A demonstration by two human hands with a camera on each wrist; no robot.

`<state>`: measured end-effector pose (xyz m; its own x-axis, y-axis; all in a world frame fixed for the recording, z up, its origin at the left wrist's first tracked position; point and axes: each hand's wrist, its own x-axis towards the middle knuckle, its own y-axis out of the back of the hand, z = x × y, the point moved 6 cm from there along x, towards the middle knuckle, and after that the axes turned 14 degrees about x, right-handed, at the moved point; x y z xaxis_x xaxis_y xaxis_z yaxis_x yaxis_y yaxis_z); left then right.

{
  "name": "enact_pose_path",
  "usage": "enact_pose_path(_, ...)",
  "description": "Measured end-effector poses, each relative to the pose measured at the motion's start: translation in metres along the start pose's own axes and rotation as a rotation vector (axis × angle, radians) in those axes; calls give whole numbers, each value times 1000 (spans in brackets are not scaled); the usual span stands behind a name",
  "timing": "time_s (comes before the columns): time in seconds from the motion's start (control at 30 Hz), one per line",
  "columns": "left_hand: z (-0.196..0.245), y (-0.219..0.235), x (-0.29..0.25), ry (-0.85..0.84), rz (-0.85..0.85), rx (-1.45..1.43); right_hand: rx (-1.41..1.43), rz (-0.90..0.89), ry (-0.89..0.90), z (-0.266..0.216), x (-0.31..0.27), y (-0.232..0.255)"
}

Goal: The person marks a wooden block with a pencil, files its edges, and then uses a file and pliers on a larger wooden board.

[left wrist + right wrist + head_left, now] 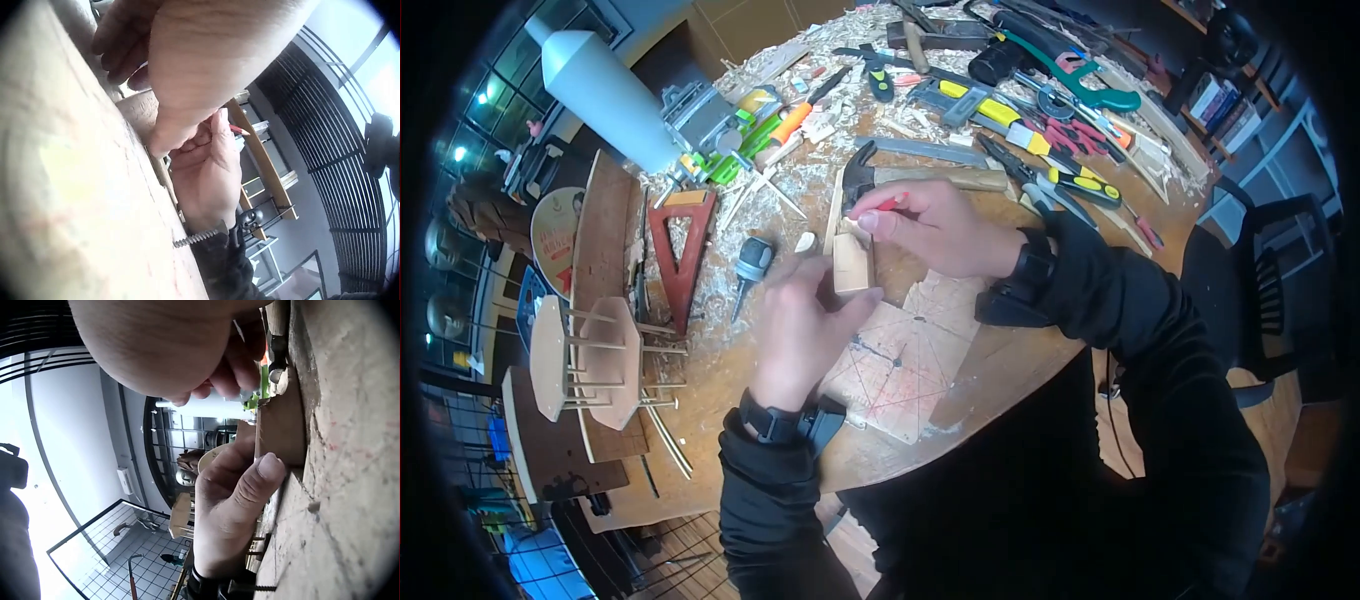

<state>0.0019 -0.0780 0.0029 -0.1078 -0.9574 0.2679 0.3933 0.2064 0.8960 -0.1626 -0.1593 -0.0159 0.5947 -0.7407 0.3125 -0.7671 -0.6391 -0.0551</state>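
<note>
On the worktable a small pale wooden block (854, 270) with a sloped top stands at the edge of a board (930, 385) marked with drawn lines. My left hand (792, 325) holds this block steady, its thumb (253, 484) along the near side and the fingers round the left. Over the block's far end, my right hand (940, 230) pinches a red pencil (239, 130); in the right wrist view the hand hides the pencil. A claw hammer (965, 178) lies just beyond the right hand.
Left of the block lie a screwdriver-like tool (753, 262) and a red triangular square (685, 235). A wooden piece with dowels (605, 360) stands at the left edge. Pliers (1025, 172), a yellow-handled tool (990, 110) and wood shavings (820, 60) cover the far side.
</note>
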Motion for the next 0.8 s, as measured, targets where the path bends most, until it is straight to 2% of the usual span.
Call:
enact_pose_path(0.03,0,-1,0,-36,39,19,-63,3,117,-4,0,0)
enact_pose_path(0.17,-3,-3,-1,-72,80,11,-56,-49,26,-1,-4,-4)
enact_pose_path(0.37,10,4,0,-87,88,-45,-135,-87,40,0,-6,-10)
enact_pose_path(0.57,-1,-9,2,-47,123,-26,-134,-90,48,1,-4,-9)
enact_pose_path(0.67,-1,-6,2,-67,172,5,-105,-39,72,-1,-5,-8)
enact_pose_path(0.8,-11,-6,1,35,166,-172,-81,-21,77,-1,-6,-3)
